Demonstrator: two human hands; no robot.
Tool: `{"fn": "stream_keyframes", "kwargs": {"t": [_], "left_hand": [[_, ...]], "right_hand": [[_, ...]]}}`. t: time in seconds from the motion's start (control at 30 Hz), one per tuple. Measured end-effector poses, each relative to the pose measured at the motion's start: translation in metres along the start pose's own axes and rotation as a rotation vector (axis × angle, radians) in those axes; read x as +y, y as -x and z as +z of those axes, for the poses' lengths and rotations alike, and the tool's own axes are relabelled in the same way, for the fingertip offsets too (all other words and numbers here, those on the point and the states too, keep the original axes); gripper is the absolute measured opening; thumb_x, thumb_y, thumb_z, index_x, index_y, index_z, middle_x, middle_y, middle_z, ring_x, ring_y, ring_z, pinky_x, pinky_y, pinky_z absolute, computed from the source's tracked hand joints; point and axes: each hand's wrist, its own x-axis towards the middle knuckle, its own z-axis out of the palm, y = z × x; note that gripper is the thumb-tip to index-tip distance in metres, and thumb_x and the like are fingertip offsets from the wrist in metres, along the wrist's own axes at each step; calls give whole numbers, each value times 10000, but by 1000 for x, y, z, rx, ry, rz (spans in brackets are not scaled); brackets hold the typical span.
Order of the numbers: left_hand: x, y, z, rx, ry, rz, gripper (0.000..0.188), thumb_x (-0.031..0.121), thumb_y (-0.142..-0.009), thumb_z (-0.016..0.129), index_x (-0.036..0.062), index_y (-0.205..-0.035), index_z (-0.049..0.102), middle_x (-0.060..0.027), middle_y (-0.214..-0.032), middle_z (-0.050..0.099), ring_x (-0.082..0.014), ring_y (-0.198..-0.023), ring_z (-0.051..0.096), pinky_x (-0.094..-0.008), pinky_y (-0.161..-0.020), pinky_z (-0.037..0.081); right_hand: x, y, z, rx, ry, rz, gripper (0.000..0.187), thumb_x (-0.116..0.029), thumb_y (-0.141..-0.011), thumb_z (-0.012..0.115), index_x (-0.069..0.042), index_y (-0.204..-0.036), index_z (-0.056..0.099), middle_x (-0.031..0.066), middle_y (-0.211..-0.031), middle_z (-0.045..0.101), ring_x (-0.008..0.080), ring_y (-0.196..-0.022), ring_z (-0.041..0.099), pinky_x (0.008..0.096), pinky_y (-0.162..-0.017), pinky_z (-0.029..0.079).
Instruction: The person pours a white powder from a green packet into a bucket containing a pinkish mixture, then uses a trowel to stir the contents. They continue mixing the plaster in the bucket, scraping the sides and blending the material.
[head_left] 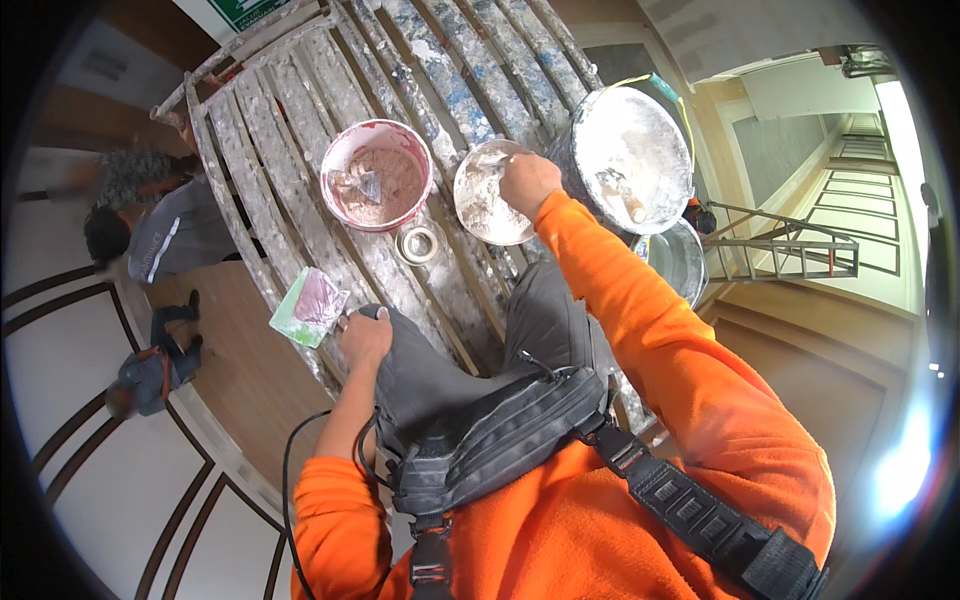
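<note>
So I'm sitting up on a paint-spattered scaffold platform (300, 150), legs stretched out over the planks. My right hand (527, 183) is reaching forward into a small white bowl (487, 195) caked with whitish plaster. The grip is curled shut down on the bowl's upper right edge, but whatever tool is in it is hidden under my knuckles, so I can't tell what I'm pinching. The bowl sits right under that hand, between the pink bucket (377, 175) on its left and the big white bucket (630, 155) on its right.

The pink bucket has brownish-pink mix in it and something flat lying inside. The big white bucket is crusted white with a wood-handled tool (622, 197) resting in it. A roll of tape (417, 243) lies on the planks just below the pink bucket, close to the bowl.

My left hand (365, 335) is down by my left knee, fingers closed on a plastering trowel (312, 305) with a green blade smeared pinkish-brown, which sticks out over the platform's edge.

Way below there's a person (150, 240) crouched on the floor, and a folded ladder (785, 245) off to the right.
</note>
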Motion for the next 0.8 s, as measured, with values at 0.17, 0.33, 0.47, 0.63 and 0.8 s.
{"fn": "stream_keyframes", "kwargs": {"t": [0.17, 0.33, 0.47, 0.63, 0.8], "left_hand": [[3, 2, -1, 14, -7, -1, 704, 485, -942, 572, -71, -1371, 506, -261, -1478, 441, -431, -1349, 455, -494, -1138, 365], [2, -1, -1, -25, -7, 9, 711, 487, -946, 567, -74, -1377, 494, -258, -1471, 442, -433, -1342, 456, -508, -1127, 371], [0, -2, 1, -16, -17, 3, 715, 490, -946, 564, -77, -1376, 494, -265, -1464, 449, -441, -1328, 469, -508, -1115, 385], [-2, -2, 1, -9, -9, 9, 718, 494, -947, 558, -75, -1381, 492, -266, -1472, 440, -441, -1332, 467, -506, -1112, 391], [1, -3, 1, -23, -17, 4, 717, 492, -948, 558, -74, -1383, 492, -257, -1502, 412, -436, -1351, 451, -502, -1118, 388]], "right_hand": [[1, 3, 24, 75, -9, -109, 218, -134, -842, 585, -33, -935, 755, 245, -1049, 705, 370, -919, 717, 453, -812, 572], [4, 6, 11, -27, -32, -59, 229, -111, -848, 568, -25, -981, 733, 258, -1121, 665, 395, -880, 713, 466, -775, 575], [-14, 23, 35, 100, -40, -210, 268, -106, -842, 578, -49, -1071, 705, 269, -1112, 661, 374, -877, 716, 465, -762, 579], [3, 31, 27, -18, 21, -139, 277, -114, -849, 572, -63, -1080, 717, 257, -1062, 681, 383, -871, 718, 471, -769, 578], [18, -9, 35, -63, -51, -24, 229, -132, -871, 566, -64, -1002, 741, 221, -1033, 705, 394, -892, 718, 477, -812, 573]]}}
